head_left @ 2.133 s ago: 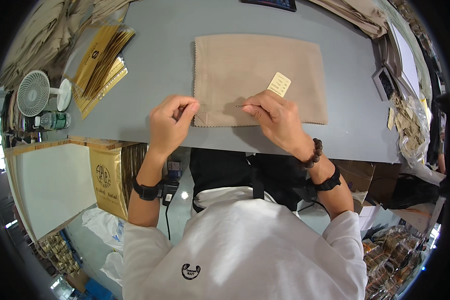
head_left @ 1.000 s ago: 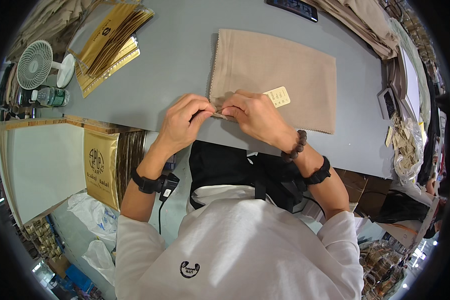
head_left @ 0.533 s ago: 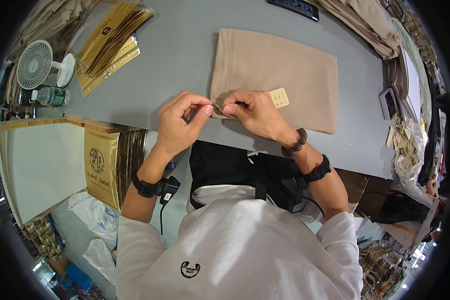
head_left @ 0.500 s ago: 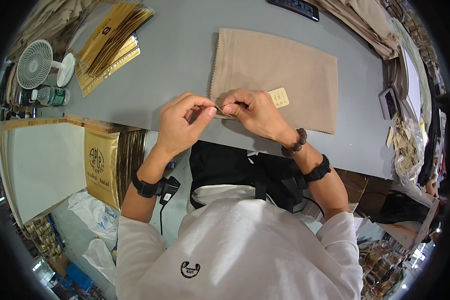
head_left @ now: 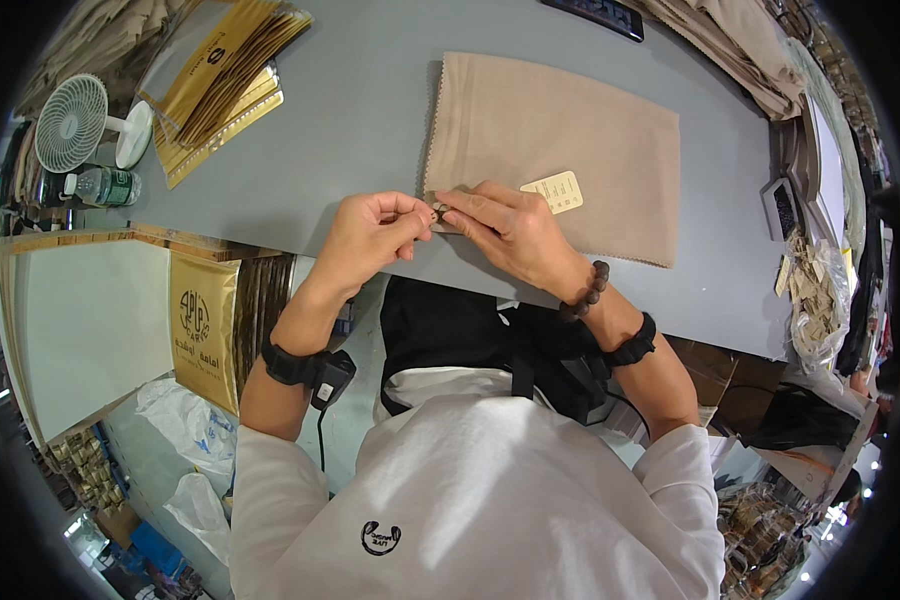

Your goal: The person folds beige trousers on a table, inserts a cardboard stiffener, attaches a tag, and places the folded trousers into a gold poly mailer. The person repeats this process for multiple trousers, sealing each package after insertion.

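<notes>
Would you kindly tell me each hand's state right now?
Left hand: closed in a pinch; anything held is unclear.
Right hand: pinched at a corner of the beige cloth; anything held is unclear.

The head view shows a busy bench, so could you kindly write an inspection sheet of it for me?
Surface: grey table, matt-looking.
Job's things: folded beige cloth lies flat; cream tag rests on it.
Clutter: gold packets, fan and bottle at left; phone at the far edge.
Hands: left hand and right hand close together at the cloth's near left corner; anything between the fingertips is too small to identify.
Cables: black cable hangs from the left wrist device.
Surroundings: white bags at lower left.
</notes>
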Available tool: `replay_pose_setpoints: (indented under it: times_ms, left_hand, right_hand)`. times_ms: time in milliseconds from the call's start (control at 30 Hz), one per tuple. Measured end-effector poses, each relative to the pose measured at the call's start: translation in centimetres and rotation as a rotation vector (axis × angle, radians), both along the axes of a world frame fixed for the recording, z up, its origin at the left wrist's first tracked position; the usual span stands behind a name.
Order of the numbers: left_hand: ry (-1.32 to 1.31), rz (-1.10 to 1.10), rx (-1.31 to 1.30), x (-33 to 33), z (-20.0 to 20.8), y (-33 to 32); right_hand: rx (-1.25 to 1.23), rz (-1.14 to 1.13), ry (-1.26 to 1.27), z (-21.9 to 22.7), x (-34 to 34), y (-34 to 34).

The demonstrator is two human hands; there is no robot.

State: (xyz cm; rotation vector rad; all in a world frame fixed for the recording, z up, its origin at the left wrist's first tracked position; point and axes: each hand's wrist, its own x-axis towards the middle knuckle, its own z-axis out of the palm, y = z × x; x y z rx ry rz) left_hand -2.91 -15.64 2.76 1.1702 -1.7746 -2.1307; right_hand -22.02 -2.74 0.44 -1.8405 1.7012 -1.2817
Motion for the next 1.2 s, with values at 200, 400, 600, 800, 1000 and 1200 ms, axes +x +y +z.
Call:
replay_pose_setpoints:
  times_ms: [200,400,600,800,1000,1200]
  left_hand:
    - [-0.023,-0.036,0.068,-0.2,0.5,-0.5]
    - [-0.039,-0.059,0.055,-0.2,0.7,-0.4]
    - [-0.059,-0.004,0.019,-0.2,0.7,-0.1]
    - [-0.069,-0.069,-0.085,0.8,0.5,-1.2]
    - [-0.185,0.443,-1.337,4.1,-0.2,-14.9]
    - [-0.773,0.406,-1.604,11.2,0.2,-26.6]
  right_hand:
    - [-0.045,0.012,0.065,-0.1,0.1,0.0]
    - [-0.013,0.019,0.112,0.1,0.1,0.0]
    - [-0.027,0.016,0.099,-0.2,0.1,0.0]
    - [0.004,-0.026,0.182,0.7,1.2,0.4]
    - [0.007,-0.049,0.321,0.7,0.0,0.7]
    - [0.018,-0.183,0.309,0.6,-4.0,2.4]
